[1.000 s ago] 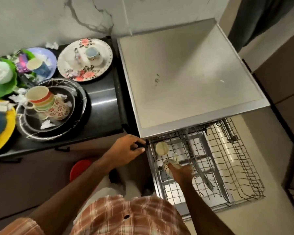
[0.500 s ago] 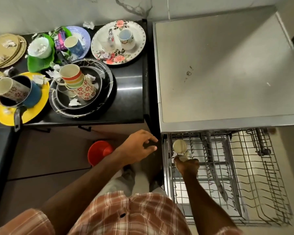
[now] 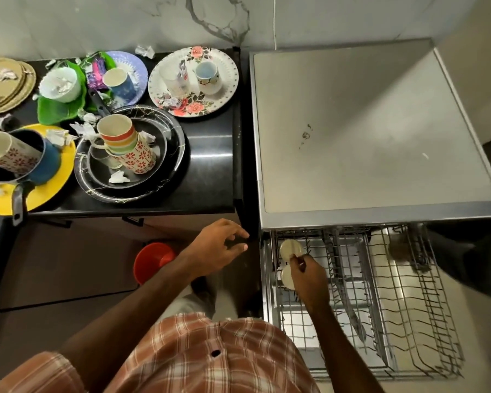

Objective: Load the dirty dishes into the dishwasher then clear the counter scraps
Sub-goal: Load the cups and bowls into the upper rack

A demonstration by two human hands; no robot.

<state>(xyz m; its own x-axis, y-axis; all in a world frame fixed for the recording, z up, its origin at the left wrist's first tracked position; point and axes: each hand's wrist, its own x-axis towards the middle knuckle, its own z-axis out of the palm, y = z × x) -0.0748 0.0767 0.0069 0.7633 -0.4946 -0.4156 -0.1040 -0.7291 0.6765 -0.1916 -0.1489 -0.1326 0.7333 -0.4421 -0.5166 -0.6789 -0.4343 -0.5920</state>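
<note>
fingers (image 3: 300, 260) of the right hand (image 3: 309, 275): curled down at the front left corner of the pulled-out rack (image 3: 408, 293), seemingly pinching the edge of the near cup (image 3: 286, 277). half hidden under the knuckles, that grip, so judged rather than plainly seen. sits just beside the far cup (image 3: 291, 248), touching or nearly so, cannot tell which. both pale and round from above, both against the rack's left wall, one behind the other. looks like the setting-down step, with release to follow.

left hand (image 3: 217, 246): hangs by the dark gap between counter (image 3: 210, 177) and dishwasher (image 3: 366, 123), fingers loosely spread and gently bent, holding nothing visible.

matters most for the coming move: lies up and to the left of both hands, the whole remaining load, on the counter and well apart from the rack. nearer by far to the left hand than to the right, which would need to cross the body.

closest candidates: flowered plate (image 3: 227, 80) at the counter's right end with two cups standing on it, and black plates (image 3: 176, 131) carrying a striped mug (image 3: 116, 134) nested in a floral mug (image 3: 138, 160). leans, that mug pair, with its long axis slanting from upper left down to lower right, mouth toward the upper left, striped handle on the left side, away from the dishwasher. probably calls for a left-hand reach, then a pass across to the rack.

crumpled paper scraps (image 3: 119, 177) scattered among the plates. worth shaking off before loading, or likely to drop through the wires.
</note>
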